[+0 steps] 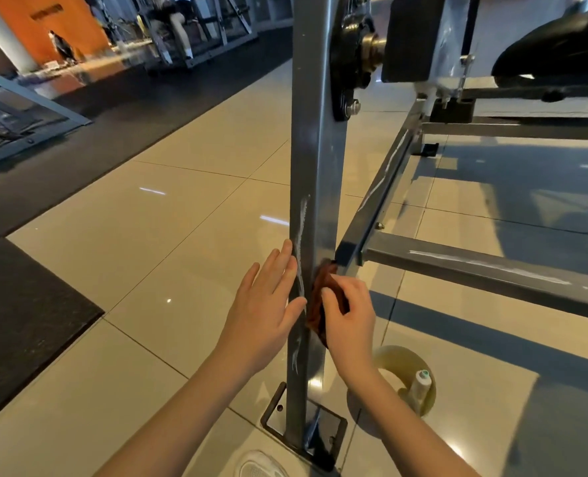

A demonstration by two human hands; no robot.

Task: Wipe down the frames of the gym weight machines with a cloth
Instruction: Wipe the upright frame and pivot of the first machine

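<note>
Running upright from a floor plate [275, 413] bolted to the tiled floor [182, 235], the grey steel post [315, 166] of the machine frame is the part being wiped, and its long axis is vertical in the head view. A rust-brown cloth [315, 299] is pressed against the post's right-hand face, low down, just under the joint where a horizontal rail [475, 270] meets the post. The cloth is bunched and held by the right hand [349, 318], whose fingers [332, 294] are curled over it and clamped on it against the metal.

White streaks [301, 228] are seen on the neighbouring face, to the left of the cloth, running along the post both above and below the cloth's height. The left hand [261, 315] is laid flat on that streaked face, its fingers [287, 266] straight and slightly apart, with nothing gripped; the post appears to be steadied by it. The two hands are thus set on either side of the post at about the same height.

It is judged that the coming stroke should be led along the post's length, and that the cloth must be carried round the corner leftward to reach the streaks, which lie nearer the empty left hand than the cloth. Similar streaks are visible on the rail.

A pale yellow round object with a small white bottle [421, 383] stands on the floor just beside the post's base.
</note>
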